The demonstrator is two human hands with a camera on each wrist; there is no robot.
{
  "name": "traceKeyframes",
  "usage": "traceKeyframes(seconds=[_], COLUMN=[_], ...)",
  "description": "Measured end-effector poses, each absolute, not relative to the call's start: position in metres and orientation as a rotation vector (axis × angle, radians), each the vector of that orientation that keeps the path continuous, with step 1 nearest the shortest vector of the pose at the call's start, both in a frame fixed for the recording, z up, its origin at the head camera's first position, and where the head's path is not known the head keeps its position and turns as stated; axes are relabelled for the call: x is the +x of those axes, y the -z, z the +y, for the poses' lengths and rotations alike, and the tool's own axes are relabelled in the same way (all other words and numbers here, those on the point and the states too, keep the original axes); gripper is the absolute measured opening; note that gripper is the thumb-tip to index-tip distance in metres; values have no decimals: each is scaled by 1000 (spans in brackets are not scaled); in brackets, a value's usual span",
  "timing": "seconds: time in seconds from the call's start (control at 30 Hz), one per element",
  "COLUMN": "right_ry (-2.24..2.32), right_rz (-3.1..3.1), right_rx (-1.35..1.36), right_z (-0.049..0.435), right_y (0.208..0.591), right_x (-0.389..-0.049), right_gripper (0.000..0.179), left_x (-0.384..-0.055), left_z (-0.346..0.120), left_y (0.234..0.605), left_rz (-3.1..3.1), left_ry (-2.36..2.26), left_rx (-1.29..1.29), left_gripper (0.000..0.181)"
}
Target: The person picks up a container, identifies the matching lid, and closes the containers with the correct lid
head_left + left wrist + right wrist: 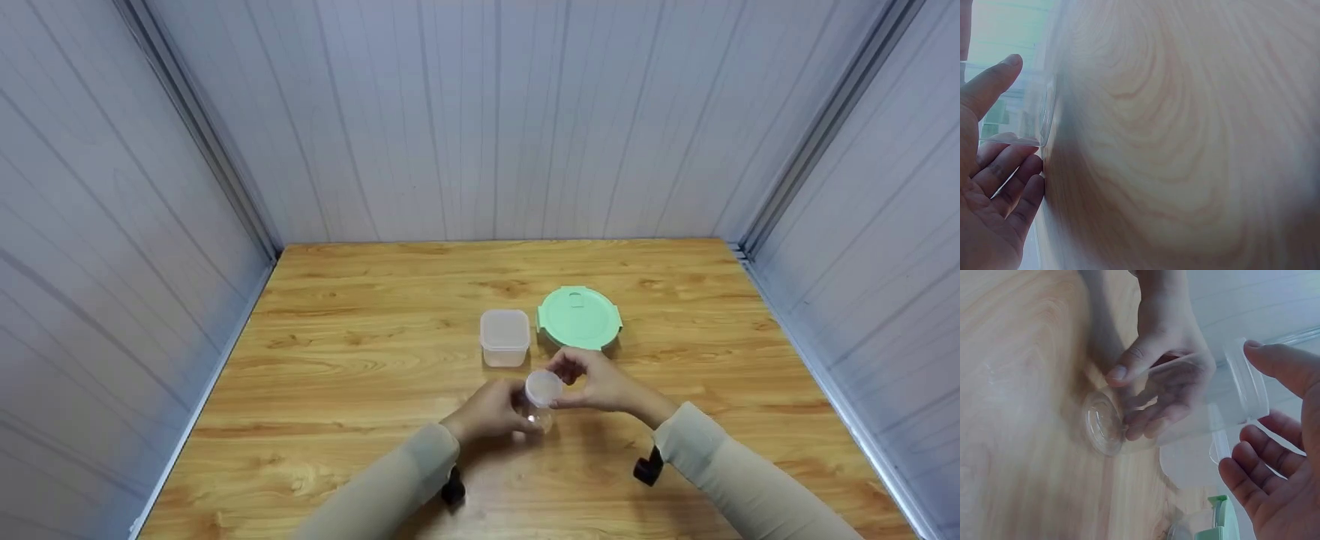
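Note:
A clear, see-through plastic jar [538, 417] with a whitish round lid [544, 387] stands upright on the wooden table. My left hand [491, 411] holds its body from the left, thumb on the near side and fingers behind. In the right wrist view the left fingers show through the wall of the jar [1105, 423]. My right hand [606, 384] pinches the lid [1248, 382] at its edge between thumb and index finger, while its other fingers are loosely bent beside it.
Just behind the jar stands a small square translucent container [505, 337] with a lid. To its right is a round container with a mint-green clip lid [580, 318], close beyond my right hand. Pale panel walls [480, 120] enclose the wooden table [360, 352] at the back and sides.

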State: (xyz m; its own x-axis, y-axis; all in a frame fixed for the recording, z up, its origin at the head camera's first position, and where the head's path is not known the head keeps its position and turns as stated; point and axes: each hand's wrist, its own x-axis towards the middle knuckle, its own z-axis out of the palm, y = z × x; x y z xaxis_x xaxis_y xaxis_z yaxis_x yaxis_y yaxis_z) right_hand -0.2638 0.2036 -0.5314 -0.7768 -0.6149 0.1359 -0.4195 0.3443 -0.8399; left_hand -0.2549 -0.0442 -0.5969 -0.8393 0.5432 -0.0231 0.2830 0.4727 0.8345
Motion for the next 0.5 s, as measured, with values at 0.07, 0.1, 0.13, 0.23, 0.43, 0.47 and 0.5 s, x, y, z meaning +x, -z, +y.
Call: traceKeyframes(seconds=[0.07,0.1,0.13,0.23,0.43,0.47,0.5], right_ry=[1412,1412,1417,1424,1363,1351,1340], right_rz=[2435,2455,2471,2517,2608,2617,2621], right_rx=[-932,-933,-933,-925,-905,-905,-907], right_z=[203,202,201,199,195,195,195], right_y=[533,533,534,534,531,530,530], right_x=[-262,-261,-259,-255,-250,-249,-249], right_gripper=[41,41,41,41,44,44,44], left_x=[-255,-255,-255,-256,-256,-256,-256], left_z=[-44,-44,-44,-43,-43,-43,-43], left_y=[597,597,597,597,598,598,598], left_rz=[2441,2442,2443,2441,2437,2439,2441], left_ry=[-1299,-1298,-1297,-1302,-1311,-1310,-1307], left_rx=[704,705,704,708,719,717,715], left_gripper=[32,32,33,33,33,33,34])
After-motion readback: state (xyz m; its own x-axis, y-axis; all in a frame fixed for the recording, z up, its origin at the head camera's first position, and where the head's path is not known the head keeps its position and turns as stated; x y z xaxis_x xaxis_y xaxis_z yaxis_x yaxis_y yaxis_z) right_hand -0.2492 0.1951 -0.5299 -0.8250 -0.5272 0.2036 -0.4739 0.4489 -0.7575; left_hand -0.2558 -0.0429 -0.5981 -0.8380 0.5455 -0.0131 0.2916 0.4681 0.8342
